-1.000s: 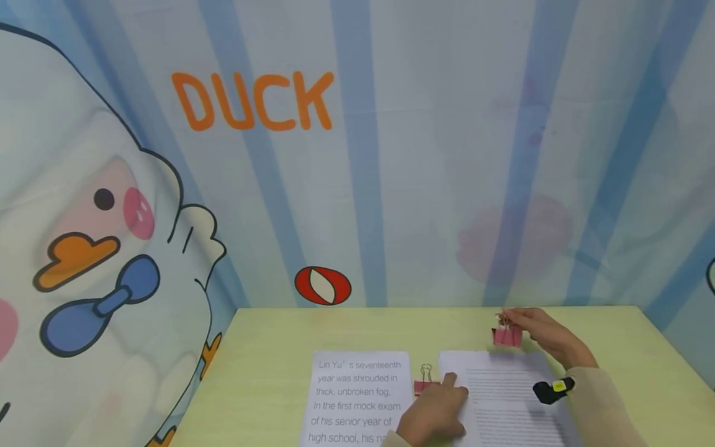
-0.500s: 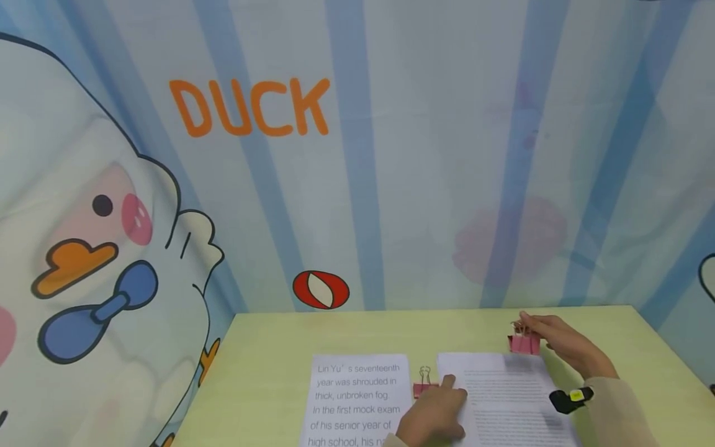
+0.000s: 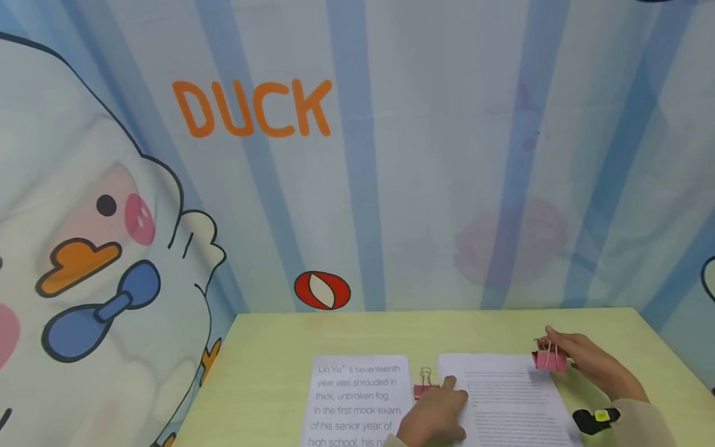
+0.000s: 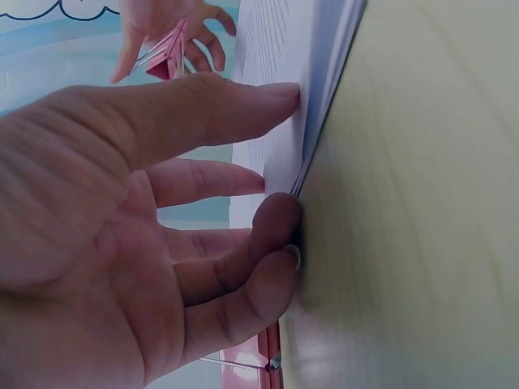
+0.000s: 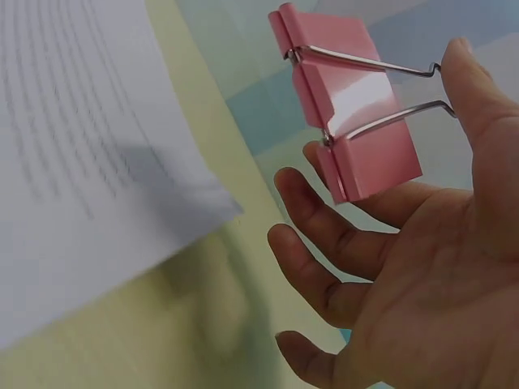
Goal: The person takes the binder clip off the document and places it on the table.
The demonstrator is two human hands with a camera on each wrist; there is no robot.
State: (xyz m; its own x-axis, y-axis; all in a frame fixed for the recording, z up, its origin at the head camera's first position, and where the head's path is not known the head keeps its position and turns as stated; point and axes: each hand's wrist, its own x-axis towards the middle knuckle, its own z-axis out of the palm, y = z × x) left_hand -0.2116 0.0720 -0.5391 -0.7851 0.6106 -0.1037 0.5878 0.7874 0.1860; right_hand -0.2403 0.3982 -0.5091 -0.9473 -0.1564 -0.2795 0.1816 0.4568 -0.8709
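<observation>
- Pink metal binder clip with silver wire handles: held in the air just above the far right corner of the stack of printed white paper sheets, not touching it. Also visible in the right wrist view and small at the top of the left wrist view.
- Right hand: thumb and a finger pinch the wire handles; other fingers loosely spread under the clip. Clip mouth looks closed, with no paper in it.
- Left hand: lies flat on the left edge of the stack, fingers straight, tips at the sheet edges. Nothing gripped.
- Second pink binder clip: lies on the pale yellow-green table top, between the stack and the single printed page with large text, just beside the left hand's fingertips.
- Black wrist-worn device with a yellow label: on the right wrist.
- Cartoon duck backdrop with orange "DUCK" lettering: stands behind the table.
</observation>
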